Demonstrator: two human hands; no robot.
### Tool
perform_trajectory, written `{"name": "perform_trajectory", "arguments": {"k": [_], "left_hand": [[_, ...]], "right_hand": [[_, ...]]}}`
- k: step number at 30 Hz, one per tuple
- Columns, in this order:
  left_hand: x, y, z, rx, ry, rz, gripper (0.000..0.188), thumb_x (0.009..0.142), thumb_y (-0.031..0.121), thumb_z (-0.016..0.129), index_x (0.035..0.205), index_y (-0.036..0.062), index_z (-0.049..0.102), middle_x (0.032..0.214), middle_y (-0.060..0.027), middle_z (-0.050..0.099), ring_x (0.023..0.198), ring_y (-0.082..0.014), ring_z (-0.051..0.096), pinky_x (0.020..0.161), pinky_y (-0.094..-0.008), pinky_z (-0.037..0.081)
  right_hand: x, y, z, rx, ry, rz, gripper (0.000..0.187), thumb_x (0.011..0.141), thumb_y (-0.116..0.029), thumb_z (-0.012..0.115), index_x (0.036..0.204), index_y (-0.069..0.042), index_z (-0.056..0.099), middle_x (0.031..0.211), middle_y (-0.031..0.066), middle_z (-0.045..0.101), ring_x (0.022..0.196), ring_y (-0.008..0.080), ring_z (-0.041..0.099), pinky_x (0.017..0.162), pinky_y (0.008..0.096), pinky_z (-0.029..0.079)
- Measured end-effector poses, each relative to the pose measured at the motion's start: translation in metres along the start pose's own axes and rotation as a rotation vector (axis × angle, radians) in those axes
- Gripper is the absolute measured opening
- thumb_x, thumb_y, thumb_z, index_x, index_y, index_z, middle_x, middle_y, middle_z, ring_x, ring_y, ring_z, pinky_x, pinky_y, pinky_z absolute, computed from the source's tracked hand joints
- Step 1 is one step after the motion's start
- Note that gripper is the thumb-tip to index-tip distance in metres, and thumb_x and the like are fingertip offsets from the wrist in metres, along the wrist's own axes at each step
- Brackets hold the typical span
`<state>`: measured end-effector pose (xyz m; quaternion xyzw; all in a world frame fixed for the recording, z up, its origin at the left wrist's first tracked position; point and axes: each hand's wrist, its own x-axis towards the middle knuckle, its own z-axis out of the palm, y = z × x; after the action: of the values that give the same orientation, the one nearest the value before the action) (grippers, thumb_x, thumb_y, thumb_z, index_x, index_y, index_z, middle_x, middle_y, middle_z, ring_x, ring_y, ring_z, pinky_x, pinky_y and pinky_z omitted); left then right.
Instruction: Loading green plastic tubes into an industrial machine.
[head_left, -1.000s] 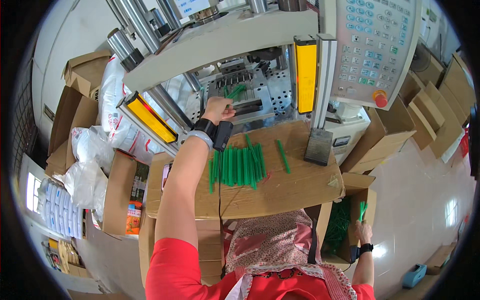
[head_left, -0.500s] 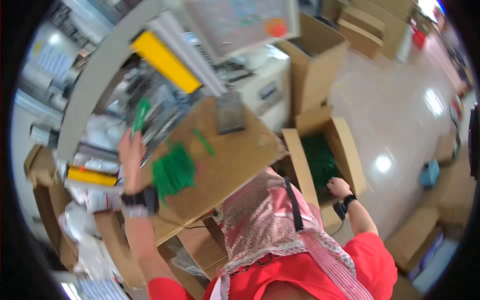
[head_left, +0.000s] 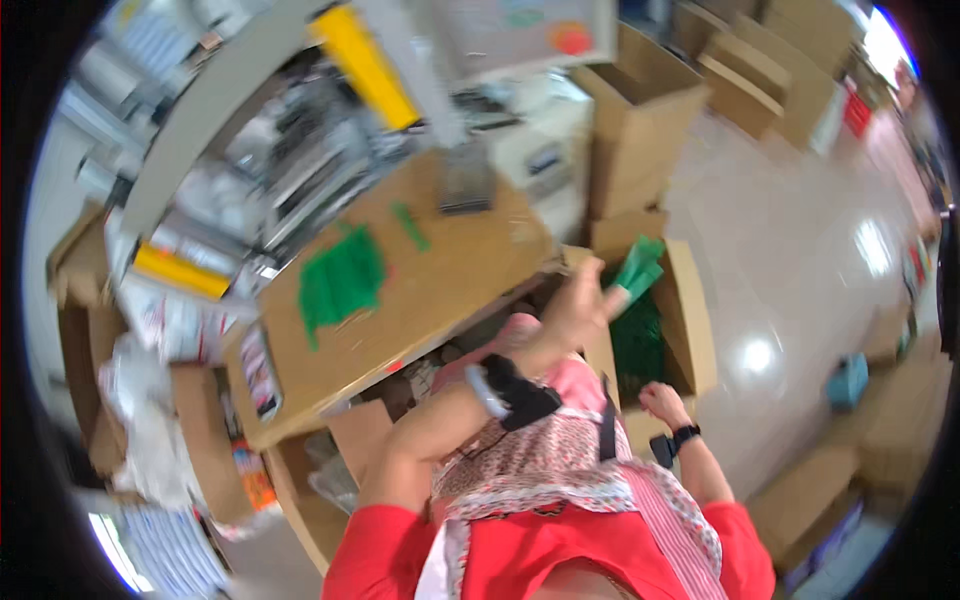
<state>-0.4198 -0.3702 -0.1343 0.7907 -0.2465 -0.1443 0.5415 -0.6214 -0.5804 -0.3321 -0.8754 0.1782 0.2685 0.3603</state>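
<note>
My left hand reaches across my body, its fingers closed round a green plastic bundle above an open cardboard box. Inside that box lie more green plastic pieces. By the near end of the box, my right hand is curled closed; whether anything is in it is hidden. On the cardboard-covered worktop rest a flat green pile and a separate green strip. The bundle is blurred, so its exact kind does not show.
A machine with yellow bars stands behind the worktop. A phone-like slab lies at the worktop's left end. A taller open carton stands beyond the green-filled box. More cartons and a blue object are on the right.
My left hand has swung from the machine side on the left, over the worktop, to the box on the right, carrying the green plastic bundle. My right hand has shifted slightly down and left.
</note>
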Motion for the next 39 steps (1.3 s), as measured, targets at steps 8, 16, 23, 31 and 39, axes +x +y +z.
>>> {"name": "perform_trajectory", "arguments": {"k": [8, 16, 23, 31, 39], "left_hand": [[-0.091, 0.06, -0.089, 0.273, 0.021, 0.052, 0.019, 0.083, 0.022, 0.062, 0.093, 0.0069, 0.064, 0.08, -0.0105, 0.066, 0.075, -0.0247, 0.065, 0.068, -0.0349, 0.05], [-0.183, 0.04, -0.244, 0.653, 0.726, -0.165, 0.018, 0.081, 0.02, 0.065, 0.093, 0.0071, 0.064, 0.076, -0.0106, 0.066, 0.066, -0.021, 0.064, 0.057, -0.0312, 0.049], [-0.189, 0.0, -0.311, 1.015, 0.736, -0.407, 0.03, 0.076, 0.029, 0.068, 0.089, 0.0027, 0.064, 0.073, -0.0123, 0.066, 0.066, -0.0234, 0.065, 0.058, -0.0338, 0.049], [-0.152, -0.009, -0.33, 0.653, 0.632, -0.665, 0.031, 0.07, 0.035, 0.069, 0.082, 0.0058, 0.069, 0.082, -0.0164, 0.066, 0.081, -0.0321, 0.064, 0.073, -0.0403, 0.05], [-0.13, 0.003, -0.351, 0.66, 0.499, -0.836, 0.032, 0.067, 0.029, 0.072, 0.085, 0.003, 0.068, 0.084, -0.0156, 0.067, 0.086, -0.0293, 0.065, 0.075, -0.0379, 0.051]], "right_hand": [[-0.04, -0.164, -0.094, 0.224, 0.151, -0.399, 0.022, 0.083, -0.015, 0.055, 0.093, 0.004, 0.062, 0.068, 0.0108, 0.063, 0.063, 0.016, 0.062, 0.058, 0.0287, 0.049], [-0.056, -0.386, -0.132, -0.246, 0.341, -1.228, 0.015, 0.082, -0.019, 0.06, 0.089, -0.005, 0.062, 0.074, 0.0163, 0.061, 0.069, 0.0335, 0.061, 0.059, 0.0394, 0.047], [0.015, -0.476, -0.094, -0.712, 0.575, -1.11, 0.033, 0.082, -0.031, 0.058, 0.103, -0.006, 0.058, 0.089, 0.0154, 0.061, 0.078, 0.0338, 0.062, 0.067, 0.0432, 0.051], [0.023, -0.521, -0.068, -0.552, 0.333, -0.958, 0.043, 0.078, -0.037, 0.06, 0.105, -0.004, 0.058, 0.106, 0.0212, 0.06, 0.101, 0.0366, 0.057, 0.085, 0.0451, 0.047], [0.041, -0.542, -0.082, -0.573, 0.187, -0.837, 0.055, 0.072, -0.029, 0.062, 0.12, -0.006, 0.05, 0.109, 0.021, 0.06, 0.104, 0.0364, 0.056, 0.086, 0.0454, 0.046]]}}
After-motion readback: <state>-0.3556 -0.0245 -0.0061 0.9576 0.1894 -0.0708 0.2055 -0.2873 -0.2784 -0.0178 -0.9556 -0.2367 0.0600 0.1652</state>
